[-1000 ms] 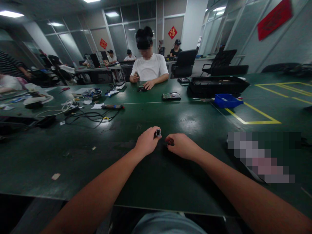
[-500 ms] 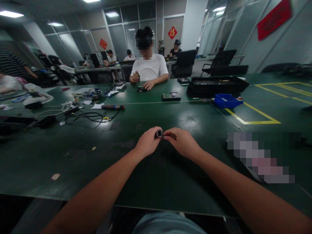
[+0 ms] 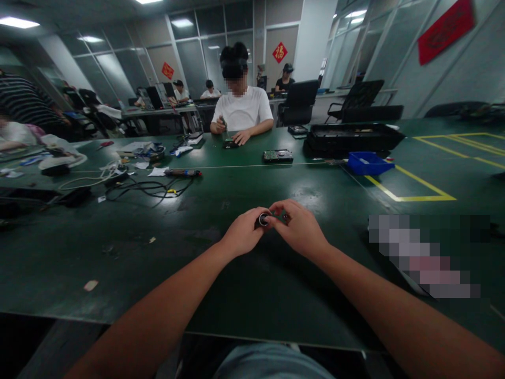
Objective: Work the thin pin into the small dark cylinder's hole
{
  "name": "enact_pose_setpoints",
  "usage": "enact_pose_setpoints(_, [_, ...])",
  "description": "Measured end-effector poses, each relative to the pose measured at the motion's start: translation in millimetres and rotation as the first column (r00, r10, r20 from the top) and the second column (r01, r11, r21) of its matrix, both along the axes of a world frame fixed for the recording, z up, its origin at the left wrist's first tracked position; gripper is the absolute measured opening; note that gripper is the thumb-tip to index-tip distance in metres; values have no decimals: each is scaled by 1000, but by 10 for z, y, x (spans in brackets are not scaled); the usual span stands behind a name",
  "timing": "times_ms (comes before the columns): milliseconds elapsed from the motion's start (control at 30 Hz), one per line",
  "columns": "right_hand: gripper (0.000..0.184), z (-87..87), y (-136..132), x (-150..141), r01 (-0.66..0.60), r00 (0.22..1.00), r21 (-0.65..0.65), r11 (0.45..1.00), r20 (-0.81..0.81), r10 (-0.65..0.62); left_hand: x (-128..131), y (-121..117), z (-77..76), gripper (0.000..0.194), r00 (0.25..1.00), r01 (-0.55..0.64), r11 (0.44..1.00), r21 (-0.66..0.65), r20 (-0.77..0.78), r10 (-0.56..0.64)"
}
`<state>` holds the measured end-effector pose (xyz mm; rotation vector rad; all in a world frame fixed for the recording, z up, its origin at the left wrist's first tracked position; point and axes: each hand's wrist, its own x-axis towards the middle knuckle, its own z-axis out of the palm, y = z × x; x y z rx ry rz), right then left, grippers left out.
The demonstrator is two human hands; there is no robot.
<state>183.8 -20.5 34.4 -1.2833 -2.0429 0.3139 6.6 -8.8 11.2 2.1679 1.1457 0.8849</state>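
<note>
My left hand (image 3: 243, 231) is wrapped round a short black tube (image 3: 263, 219) with a silvery ring at its open end, which faces me. Most of the tube is hidden inside the fingers. Close against it on the right, my right hand (image 3: 300, 226) has its thumb at the tube's mouth and its index finger bent above. A small dark, partly shiny piece (image 3: 285, 216) shows between the curled fingers of that hand; its kind is too small to tell. Both hands are held above the green table (image 3: 236, 295).
Across the table a person (image 3: 242, 108) in a white shirt works on a small black device. A hard drive (image 3: 278, 156), a blue bin (image 3: 370, 163) and a black tray (image 3: 353, 139) lie beyond my hands. Cables (image 3: 145, 190) and a pen-shaped tool (image 3: 182, 172) are at left.
My right hand has come in to the left until it meets the tube, its thumb now at the open end. The left hand, still gripping the tube, has shifted slightly right.
</note>
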Motion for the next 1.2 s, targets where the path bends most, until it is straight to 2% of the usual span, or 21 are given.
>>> enact_pose_setpoints(300, [12,-21,20,1,29,999,-23,999,21,-28,-2,6,-33,24,998,47,999,24,-47,-46])
enact_pose_setpoints(467, [21,17,-13,-1,13,1000,-13,1000,11,-13,-18,4,-22,29,1000,1,1000,31,-30,0])
enact_pose_setpoints(700, [17,9,-6,5,29,999,-85,996,24,-27,-8,-9,-15,29,997,34,999,17,-66,-33])
enact_pose_setpoints(933, [22,38,-7,32,34,984,-109,993,-172,-52,-17,31,-44,22,994,-108,994,18,-10,108])
enact_pose_setpoints(1100, [26,101,-34,49,24,977,31,999,-213,-17,-44,70,-95,23,981,-188,982,-26,41,189])
enact_pose_setpoints(1200, [27,105,-66,48,51,965,29,998,-260,-42,-49,86,-122,23,975,-206,976,-63,65,210])
